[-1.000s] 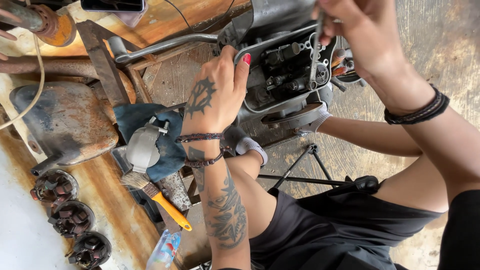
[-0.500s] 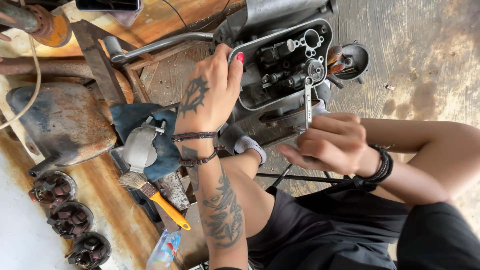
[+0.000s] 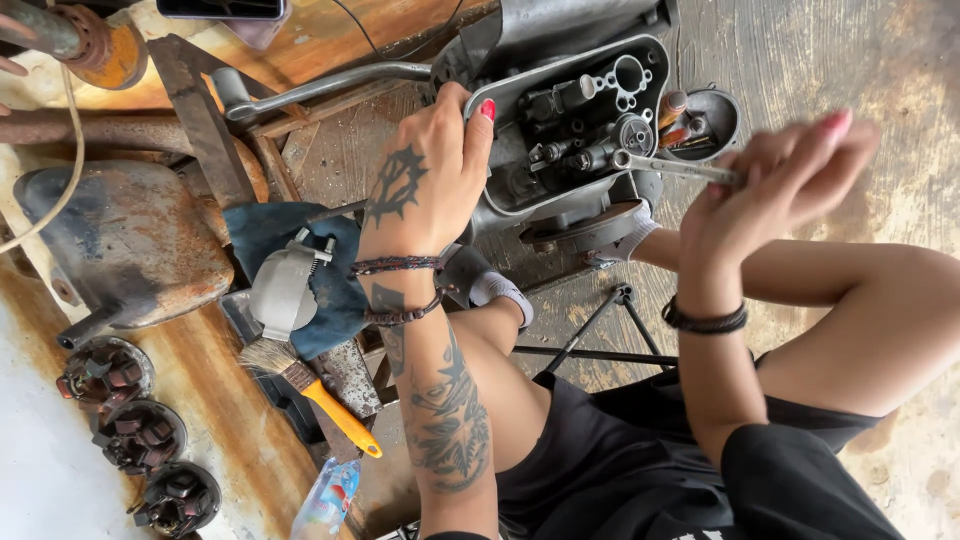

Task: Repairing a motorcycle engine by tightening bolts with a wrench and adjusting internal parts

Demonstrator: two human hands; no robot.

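Nearest the camera, a paintbrush with an orange handle (image 3: 318, 393) lies on the rusty workbench (image 3: 215, 420) beside a blue rag (image 3: 262, 240). Above it, the tattooed left hand (image 3: 425, 180) clamps its fingers over the rim of the grey metal engine casing (image 3: 575, 120). The right hand (image 3: 775, 180) is closed around a slim steel wrench (image 3: 665, 167), its head set on a fitting inside the open casing.

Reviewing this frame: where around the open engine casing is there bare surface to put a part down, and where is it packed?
Bare concrete floor lies beyond the small metal cup, above the right hand holding the wrench. A pale strip sits left of the three round coil parts. Crowded: between the left hand gripping the engine casing and the rusty block, with blue cloth and brush.
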